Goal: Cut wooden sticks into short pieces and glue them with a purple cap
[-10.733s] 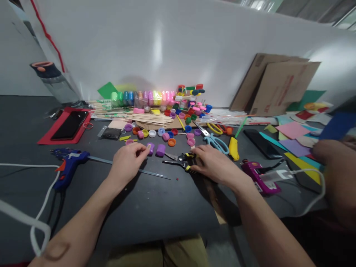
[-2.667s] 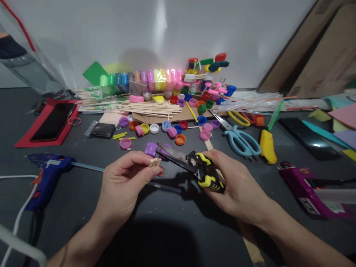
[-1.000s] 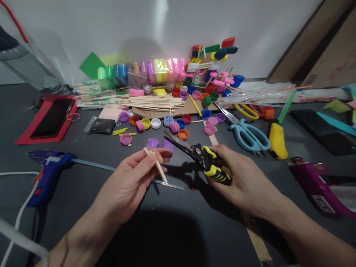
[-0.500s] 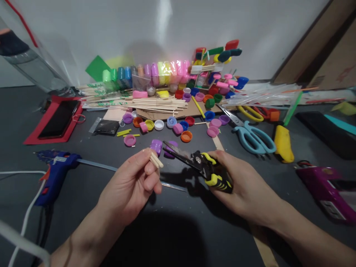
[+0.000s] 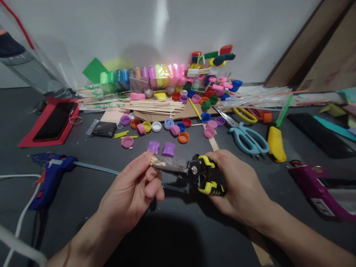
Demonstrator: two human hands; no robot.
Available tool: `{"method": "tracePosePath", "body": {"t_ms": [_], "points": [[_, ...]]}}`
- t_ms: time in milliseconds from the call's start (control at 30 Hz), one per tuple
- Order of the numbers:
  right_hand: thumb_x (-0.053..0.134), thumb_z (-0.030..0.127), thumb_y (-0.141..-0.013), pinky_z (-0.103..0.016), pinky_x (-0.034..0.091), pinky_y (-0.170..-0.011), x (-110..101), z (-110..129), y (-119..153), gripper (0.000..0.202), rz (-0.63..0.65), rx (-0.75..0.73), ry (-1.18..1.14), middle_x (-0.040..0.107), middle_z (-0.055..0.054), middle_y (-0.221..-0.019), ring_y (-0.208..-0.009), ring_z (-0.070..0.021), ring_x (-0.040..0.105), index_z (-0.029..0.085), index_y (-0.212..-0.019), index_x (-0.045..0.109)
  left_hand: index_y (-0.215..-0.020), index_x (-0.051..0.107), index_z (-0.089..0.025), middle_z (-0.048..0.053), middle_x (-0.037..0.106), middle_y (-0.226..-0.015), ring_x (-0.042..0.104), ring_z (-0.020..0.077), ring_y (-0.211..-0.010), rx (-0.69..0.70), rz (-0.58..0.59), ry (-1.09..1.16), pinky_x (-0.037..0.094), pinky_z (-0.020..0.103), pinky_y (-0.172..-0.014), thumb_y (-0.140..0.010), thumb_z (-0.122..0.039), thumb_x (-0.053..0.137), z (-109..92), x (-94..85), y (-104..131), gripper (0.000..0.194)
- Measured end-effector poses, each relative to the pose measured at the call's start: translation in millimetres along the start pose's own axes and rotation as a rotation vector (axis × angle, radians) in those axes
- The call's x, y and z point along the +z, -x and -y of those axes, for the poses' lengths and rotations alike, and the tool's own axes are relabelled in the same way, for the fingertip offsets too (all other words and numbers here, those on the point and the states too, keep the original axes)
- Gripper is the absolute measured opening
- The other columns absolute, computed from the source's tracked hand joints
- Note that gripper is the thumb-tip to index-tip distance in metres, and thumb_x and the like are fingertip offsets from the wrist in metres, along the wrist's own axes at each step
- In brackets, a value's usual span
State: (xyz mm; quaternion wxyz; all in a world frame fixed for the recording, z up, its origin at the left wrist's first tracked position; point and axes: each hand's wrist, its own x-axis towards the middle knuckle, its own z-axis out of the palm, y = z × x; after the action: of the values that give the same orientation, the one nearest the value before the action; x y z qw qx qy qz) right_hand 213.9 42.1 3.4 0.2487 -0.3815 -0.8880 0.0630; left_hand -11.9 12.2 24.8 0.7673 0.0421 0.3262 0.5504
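Observation:
My left hand [image 5: 136, 185] pinches a few short wooden sticks [image 5: 157, 162] between thumb and fingers, their ends pointing right. My right hand [image 5: 236, 181] is wrapped round the black and yellow handles of a pair of pruning shears [image 5: 194, 170]. The grey upper blade lies across the stick ends, and the dark lower blade hangs below, so the jaws are parted. Whether the blades touch the wood I cannot tell. Just beyond the sticks, two purple bottle caps [image 5: 168, 149] stand on the dark table.
A blue hot glue gun [image 5: 50, 174] with its stick lies left, below a phone [image 5: 55, 120] on red foam. Several bottle caps and wooden skewers [image 5: 158, 106] spread behind the hands. To the right are blue-handled scissors [image 5: 246, 139], a yellow object [image 5: 276, 144] and a purple device [image 5: 319, 189].
The shears have swung left and down, bringing their blades to the stick ends. The left hand keeps its pinch almost in place. The view has shifted slightly.

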Motion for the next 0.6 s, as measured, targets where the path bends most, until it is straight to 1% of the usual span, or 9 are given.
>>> {"method": "tracePosePath", "body": {"t_ms": [200,300,467,600], "points": [[0.057,0.019,-0.077,-0.035,0.047,-0.067,-0.3,0.2,0.1,0.031,-0.001,0.007,-0.026,0.061,-0.010,-0.086,-0.076,-0.0247,0.059,0.013,-0.107,0.052,-0.071,0.064,-0.011,-0.004,0.059,-0.054,0.056,0.0046,-0.039,-0.005,0.052,0.051,0.055,0.016,-0.041,-0.091,-0.006,0.055,1.6,-1.4,-1.1,0.023],[0.055,0.019,-0.078,-0.034,0.047,-0.066,0.0,-0.8,0.8,0.029,0.007,-0.006,-0.012,0.062,-0.010,-0.084,-0.075,-0.0242,0.059,0.012,-0.106,0.053,-0.069,0.065,-0.010,-0.003,0.059,-0.054,0.056,0.0048,-0.039,-0.007,0.050,0.053,0.055,0.016,-0.040,-0.091,-0.005,0.055,2.5,-0.6,-2.5,0.024],[0.052,0.020,-0.081,-0.031,0.045,-0.061,-0.6,-1.8,4.5,0.022,0.011,-0.007,0.049,0.063,-0.008,-0.078,-0.068,-0.0225,0.060,0.013,-0.101,0.055,-0.066,0.064,-0.009,-0.003,0.059,-0.053,0.055,0.0050,-0.039,-0.019,0.047,0.057,0.055,0.017,-0.040,-0.086,-0.004,0.062,3.7,-0.2,-3.6,0.021],[0.051,0.020,-0.081,-0.028,0.044,-0.056,-3.2,-1.3,4.4,0.018,0.000,0.033,0.045,0.063,-0.005,-0.073,-0.062,-0.0193,0.060,0.016,-0.098,0.055,-0.069,0.064,-0.009,-0.004,0.058,-0.056,0.055,0.0045,-0.039,-0.010,0.027,0.041,0.055,0.017,-0.041,-0.084,-0.006,0.065,3.1,-0.8,-2.3,0.016]]}}
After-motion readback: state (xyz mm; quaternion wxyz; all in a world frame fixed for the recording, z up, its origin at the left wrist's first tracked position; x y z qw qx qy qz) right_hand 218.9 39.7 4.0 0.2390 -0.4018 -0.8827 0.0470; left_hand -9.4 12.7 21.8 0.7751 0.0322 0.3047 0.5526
